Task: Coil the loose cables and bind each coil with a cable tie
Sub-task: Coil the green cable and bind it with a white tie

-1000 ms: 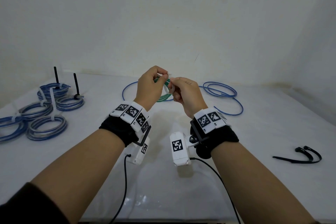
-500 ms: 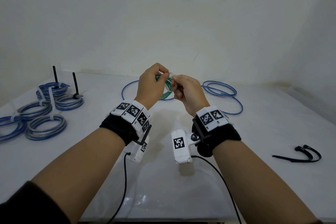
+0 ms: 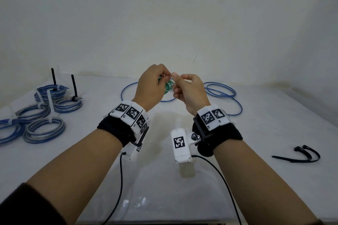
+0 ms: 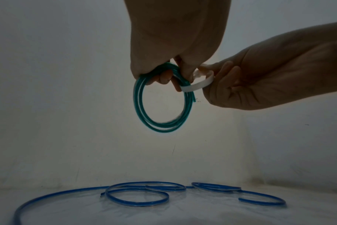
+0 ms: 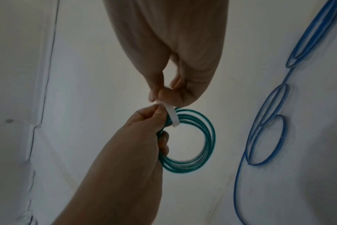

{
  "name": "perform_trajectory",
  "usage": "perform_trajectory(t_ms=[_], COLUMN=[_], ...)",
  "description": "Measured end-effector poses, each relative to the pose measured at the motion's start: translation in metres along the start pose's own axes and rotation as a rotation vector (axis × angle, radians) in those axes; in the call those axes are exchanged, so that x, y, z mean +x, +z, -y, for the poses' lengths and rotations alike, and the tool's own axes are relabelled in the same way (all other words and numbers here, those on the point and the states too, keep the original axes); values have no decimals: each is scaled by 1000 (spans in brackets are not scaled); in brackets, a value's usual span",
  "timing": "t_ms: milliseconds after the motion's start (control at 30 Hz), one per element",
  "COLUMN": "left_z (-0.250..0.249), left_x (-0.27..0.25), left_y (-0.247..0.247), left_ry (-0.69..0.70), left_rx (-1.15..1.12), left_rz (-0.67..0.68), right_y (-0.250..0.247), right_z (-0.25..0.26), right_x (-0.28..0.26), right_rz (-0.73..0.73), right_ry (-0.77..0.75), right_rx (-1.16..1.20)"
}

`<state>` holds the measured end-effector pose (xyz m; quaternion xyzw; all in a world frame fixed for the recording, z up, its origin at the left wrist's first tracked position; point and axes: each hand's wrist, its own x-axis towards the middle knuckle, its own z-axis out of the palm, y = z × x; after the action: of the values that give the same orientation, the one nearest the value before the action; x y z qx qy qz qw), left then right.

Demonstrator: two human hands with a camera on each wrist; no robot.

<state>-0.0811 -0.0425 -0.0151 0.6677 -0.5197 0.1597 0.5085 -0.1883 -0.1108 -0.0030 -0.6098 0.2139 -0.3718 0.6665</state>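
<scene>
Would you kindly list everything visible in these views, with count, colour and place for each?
green coil: one, green, held up above the table between both hands.
white cable tie: one, white, looped around the green coil's strands, not yet pulled tight.
loose blue cable: count unclear, blue, lying uncoiled at the far middle of the table.
bound coils: about five, blue and silvery, at the table's left, with white or black ties.
black cable ties: seemingly two, black, on the table at the right.
table: one, white, against a white wall.
left hand: grips the green coil and pinches the tie's end.
right hand: pinches the white cable tie.
</scene>
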Motion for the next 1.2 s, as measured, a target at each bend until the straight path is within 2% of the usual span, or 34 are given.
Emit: perform_trajectory(t_ms=[167,333,500,733,933,1033,1200], left_z=[0,-2,-7,-14,-15,-17,-18], left_x=[-2,-2,-2,-7,-4,-7,-10], left_y=[1,3,4,4,7,8,8], left_ry=[-26,-78,-119,-197,-269,-270,-238], left_rx=[-25,-79,-133,-207,-243,-290,-304], left_rz=[27,41,93,183,158,164,219], right_y=[-8,-7,-6,-15,-18,-19,-21], right_z=[3,6,9,18,12,11,7], right_x=[5,9,16,29,21,22,27], right_rz=[72,42,-20,-162,-5,-55,-107], right_ry=[34,159,182,114,12,-35,-9], right_rx=[0,186,183,64,-30,-111,-195])
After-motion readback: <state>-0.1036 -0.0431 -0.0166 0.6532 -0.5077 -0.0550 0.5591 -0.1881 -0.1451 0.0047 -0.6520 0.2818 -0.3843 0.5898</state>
